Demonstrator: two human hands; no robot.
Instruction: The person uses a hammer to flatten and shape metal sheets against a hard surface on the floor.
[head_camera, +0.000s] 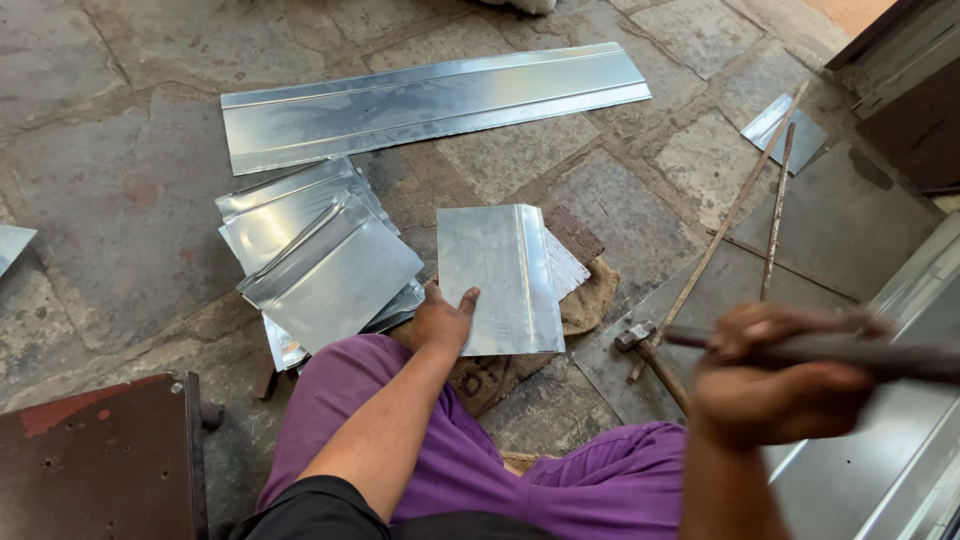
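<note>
Rough stone floor (120, 180) fills the frame, and you sit on it with purple-clad legs folded at the bottom centre. Your left hand (442, 320) lies flat at the near edge of a small folded metal sheet (497, 275) in the middle of the frame, fingers spread wide on its lower left corner, so the piece is pinned against a scrap of burlap (588, 300) that pads it from the stone. Your right hand (775, 385), at the lower right, is closed tightly around a dark bar-like tool (880, 355); it is blurred, so you cannot tell exactly what kind of tool it is.

Left of the held sheet, a loose stack of similar cut sheets (320, 260) lies fanned out within arm's reach. Across the upper centre lies a long ribbed metal strip (430, 100). A hammer (645, 350) rests just right of the burlap, head towards you, with two thin rods (750, 190) angled towards the upper right. A dark rusty plate (90, 450) sits at the lower left.
</note>
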